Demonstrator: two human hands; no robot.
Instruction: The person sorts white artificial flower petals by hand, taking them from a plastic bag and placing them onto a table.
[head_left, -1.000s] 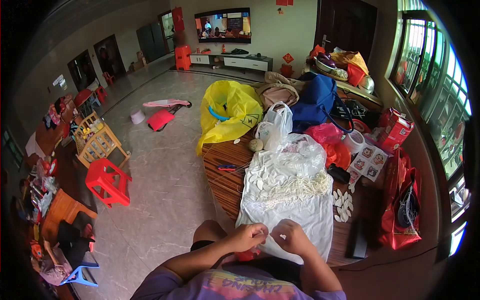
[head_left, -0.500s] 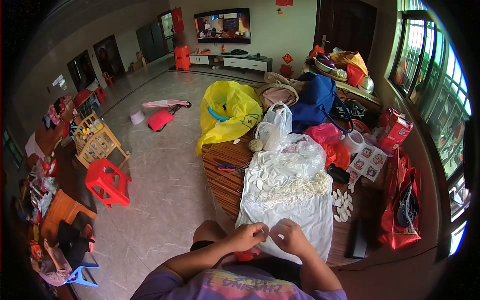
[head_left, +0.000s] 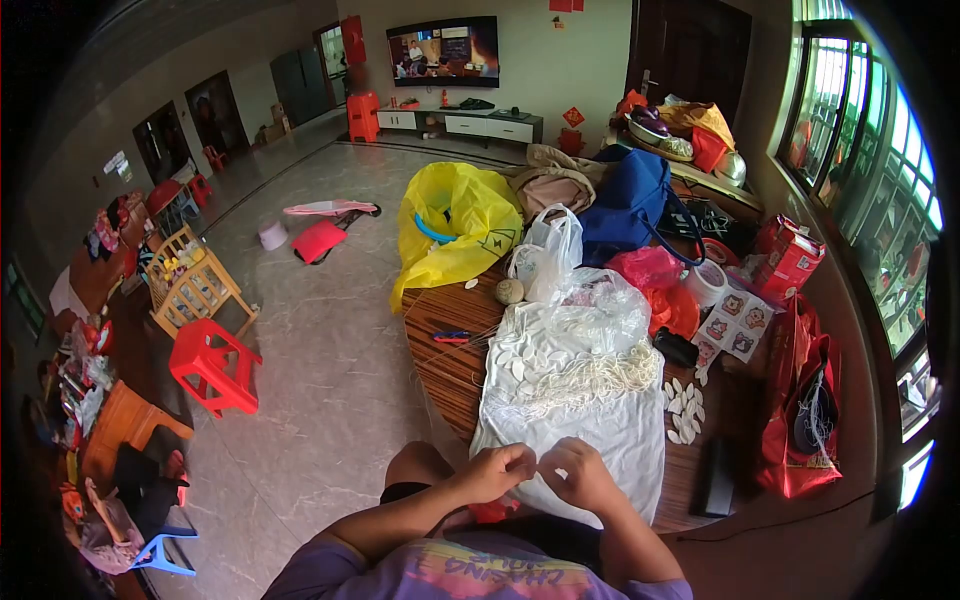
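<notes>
My left hand [head_left: 499,472] and my right hand [head_left: 580,474] are close together over the near edge of a white cloth [head_left: 600,465], fingers pinched. Whatever the left fingers grip is too small to make out. A small white piece [head_left: 562,473] shows at my right fingers. Farther up the cloth lie a tangle of cream cord [head_left: 600,383] and several flat white pieces [head_left: 517,368]. More white pieces [head_left: 684,410] rest on the wooden table [head_left: 440,378] to the right of the cloth. Red and blue handled pliers [head_left: 452,337] lie to its left.
Beyond the cloth are clear plastic bags [head_left: 600,312], a yellow bag [head_left: 455,215], a blue bag [head_left: 630,205] and a round ball [head_left: 509,291]. A black case [head_left: 715,478] and red bag [head_left: 800,420] are at the right. A red stool [head_left: 213,368] stands left; a person [head_left: 115,525] sits lower left.
Both hands hold almost the same place and pinched shape. The picture on the television has changed.
</notes>
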